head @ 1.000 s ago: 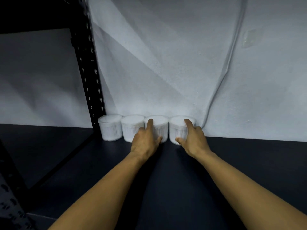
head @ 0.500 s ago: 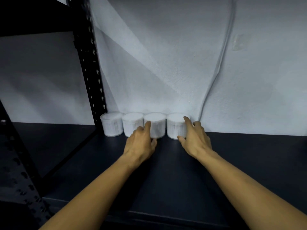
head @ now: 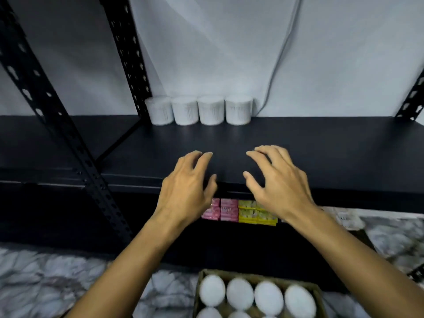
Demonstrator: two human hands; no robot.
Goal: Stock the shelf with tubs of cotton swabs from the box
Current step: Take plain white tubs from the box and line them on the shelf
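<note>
Several white tubs of cotton swabs (head: 199, 110) stand in a row at the back of the dark shelf (head: 321, 152), against the wall. My left hand (head: 188, 187) and my right hand (head: 277, 182) hover over the shelf's front edge, well short of the tubs, fingers loosely spread and holding nothing. At the bottom of the view a cardboard box (head: 202, 275) holds several more white-lidded tubs (head: 239, 293).
Black perforated uprights (head: 128, 56) frame the shelf at left, another (head: 410, 99) at right. A white cable (head: 278, 56) runs down the wall behind the tubs. Pink packs (head: 226, 210) and yellow packs (head: 252, 214) lie on the lower shelf. The floor (head: 46, 276) is marbled.
Both hands have let go of the two right-hand tubs and drawn back to the shelf's front edge. The view has tilted down, bringing the box and lower shelf into sight.
</note>
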